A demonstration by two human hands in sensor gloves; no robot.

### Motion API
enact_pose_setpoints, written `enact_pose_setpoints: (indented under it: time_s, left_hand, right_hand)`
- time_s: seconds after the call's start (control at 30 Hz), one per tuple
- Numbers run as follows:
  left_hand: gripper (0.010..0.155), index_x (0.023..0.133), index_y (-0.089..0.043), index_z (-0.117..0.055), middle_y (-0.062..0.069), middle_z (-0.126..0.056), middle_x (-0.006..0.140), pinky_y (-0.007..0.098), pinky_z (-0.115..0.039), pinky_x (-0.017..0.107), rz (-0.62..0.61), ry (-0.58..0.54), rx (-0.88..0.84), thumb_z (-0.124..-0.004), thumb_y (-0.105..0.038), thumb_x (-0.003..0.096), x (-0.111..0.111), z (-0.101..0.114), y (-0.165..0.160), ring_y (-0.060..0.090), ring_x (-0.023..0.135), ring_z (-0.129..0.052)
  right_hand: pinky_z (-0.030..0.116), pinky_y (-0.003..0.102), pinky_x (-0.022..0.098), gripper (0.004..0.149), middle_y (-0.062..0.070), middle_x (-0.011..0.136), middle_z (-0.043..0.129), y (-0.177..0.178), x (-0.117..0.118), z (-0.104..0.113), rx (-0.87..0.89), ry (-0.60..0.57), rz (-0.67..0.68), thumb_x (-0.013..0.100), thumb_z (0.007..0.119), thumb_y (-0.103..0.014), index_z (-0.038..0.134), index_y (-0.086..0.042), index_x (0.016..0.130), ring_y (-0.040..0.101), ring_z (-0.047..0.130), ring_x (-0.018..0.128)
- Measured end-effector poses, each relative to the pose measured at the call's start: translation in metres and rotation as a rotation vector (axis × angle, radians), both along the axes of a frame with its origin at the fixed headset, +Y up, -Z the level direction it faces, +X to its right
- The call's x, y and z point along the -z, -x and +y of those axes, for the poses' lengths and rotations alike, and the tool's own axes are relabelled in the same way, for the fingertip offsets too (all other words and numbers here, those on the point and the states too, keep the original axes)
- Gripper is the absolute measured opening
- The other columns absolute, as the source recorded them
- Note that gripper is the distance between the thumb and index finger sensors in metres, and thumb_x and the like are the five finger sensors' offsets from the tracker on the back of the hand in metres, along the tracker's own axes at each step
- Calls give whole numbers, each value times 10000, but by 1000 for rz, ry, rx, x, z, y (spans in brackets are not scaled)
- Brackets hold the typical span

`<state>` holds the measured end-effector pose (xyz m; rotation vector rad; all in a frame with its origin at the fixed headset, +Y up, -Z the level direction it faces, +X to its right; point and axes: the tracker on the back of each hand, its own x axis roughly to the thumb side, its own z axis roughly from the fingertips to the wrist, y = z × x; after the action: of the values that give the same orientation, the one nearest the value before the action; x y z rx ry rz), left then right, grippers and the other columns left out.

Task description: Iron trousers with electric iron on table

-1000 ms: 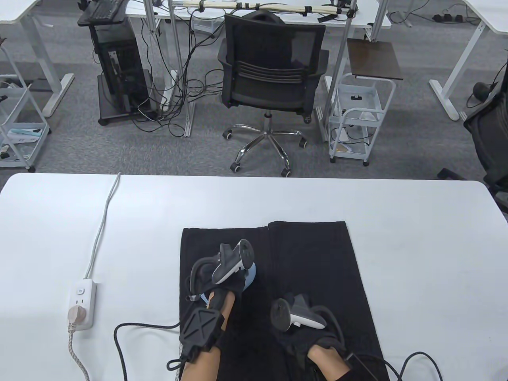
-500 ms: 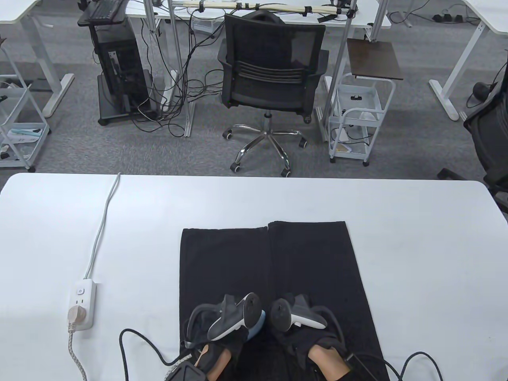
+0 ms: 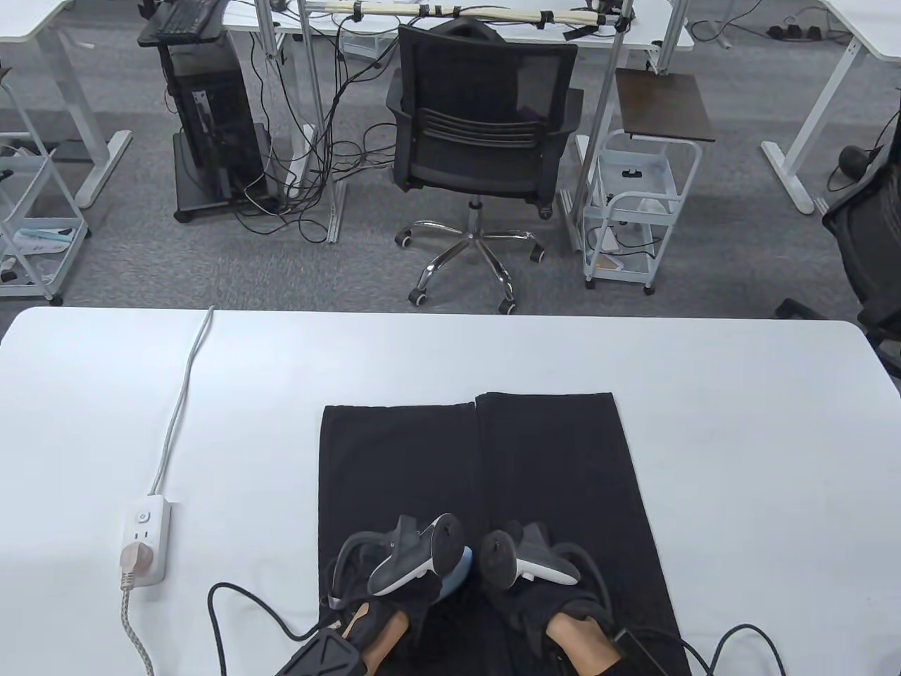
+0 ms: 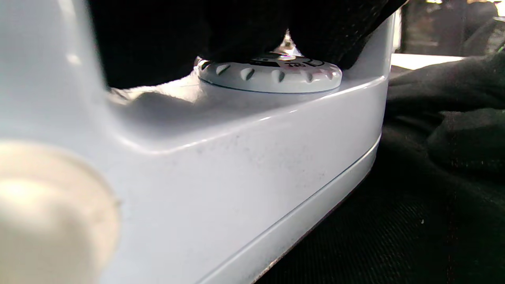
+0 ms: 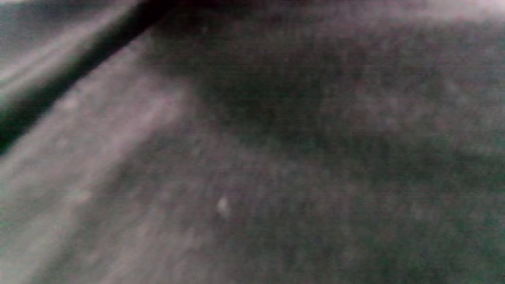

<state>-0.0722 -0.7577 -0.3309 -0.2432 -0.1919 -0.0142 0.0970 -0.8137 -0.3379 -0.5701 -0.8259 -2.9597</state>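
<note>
Black trousers (image 3: 486, 493) lie flat on the white table (image 3: 739, 422), legs side by side, hems toward the far edge, waist end at the near edge.

The pale blue electric iron (image 3: 456, 572) sits soleplate-down on the left trouser leg, near the inner seam and close to the near edge; from the table view only its tip shows past the glove. In the left wrist view the iron body (image 4: 221, 165) fills the frame, its white ribbed temperature dial (image 4: 270, 75) on top, soleplate edge on black fabric.

The left hand (image 3: 405, 588), in a black sensor glove, is wrapped over the iron's handle; dark gloved fingers (image 4: 158, 35) close around it above the dial.

The right hand (image 3: 542, 598) rests on the right trouser leg just beside the iron. How its fingers lie cannot be told. The right wrist view gives only blurred dark cloth (image 5: 276, 157).

A white power strip (image 3: 144, 539) lies on the table's left side, one plug inserted; a black cord (image 3: 225, 620) runs toward the iron.
</note>
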Motion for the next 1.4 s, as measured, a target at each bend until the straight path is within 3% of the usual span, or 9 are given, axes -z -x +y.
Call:
enact_pose_setpoints:
  time_s: [0.13,0.3,0.43,0.57,0.7,0.8,0.9,1.1,1.4]
  left_hand:
    - [453,796,-64,-777,3,-962,420,515,-856,463,-51,91,31,-822,-432,536,8,14,-8,169,318,-1005]
    - [455,797,-64,-776,2,-963,421,515,-857,461,-116,-37,19,-821,-433,535,7,51,-48,168,317,-1007]
    - [455,800,-68,-773,0,-963,427,513,-857,465,-198,-46,-4,-818,-436,537,2,66,-97,166,324,-1008]
    - [456,802,-72,-772,-2,-963,431,512,-857,468,-275,-19,-8,-815,-440,538,-6,60,-145,164,328,-1009]
    - [457,805,-76,-769,-6,-963,433,510,-858,470,-336,19,24,-812,-444,537,-13,37,-185,160,331,-1010]
    - [457,805,-77,-769,-7,-964,434,509,-859,471,-357,51,72,-811,-446,537,-13,12,-200,159,332,-1011]
    - [449,802,-84,-761,-14,-960,434,507,-861,471,-360,30,64,-798,-445,537,-8,0,-201,153,337,-1011]
    - [449,818,-96,-751,-20,-953,447,498,-855,490,-274,11,76,-793,-450,546,33,-2,-199,150,344,-1001]
    - [458,836,-107,-736,-21,-946,464,503,-844,511,-27,9,89,-781,-459,546,140,0,-190,153,367,-996]
  right_hand:
    - [369,766,646,698,293,1152,143,-19,5,26,143,-67,-51,577,456,-445,115,-145,1107,609,245,1000]
    - [377,764,644,686,290,1158,206,-65,19,61,167,-153,-139,578,462,-430,146,-135,1111,604,280,1002]
    - [374,767,643,687,288,1159,203,-115,22,73,171,-174,-239,579,475,-424,152,-135,1112,607,277,1001]
    - [372,768,644,690,287,1159,192,-154,17,64,147,-165,-309,579,480,-423,149,-135,1111,607,272,1001]
    - [388,766,643,675,279,1158,191,-181,13,36,98,-135,-328,581,504,-379,162,-136,1109,603,286,1002]
    - [430,752,650,658,262,1160,218,-190,14,12,49,-160,-333,578,522,-341,193,-134,1109,583,326,1010]
    - [422,753,650,653,249,1154,158,-191,16,-4,7,-26,-321,578,514,-320,178,-132,1105,576,250,1006]
    - [382,768,647,665,239,1141,53,-184,20,-6,-24,27,-349,583,493,-300,106,-122,1093,585,161,995]
    - [367,774,643,671,247,1136,34,-185,21,-5,-15,47,-348,589,494,-302,95,-114,1094,593,139,990]
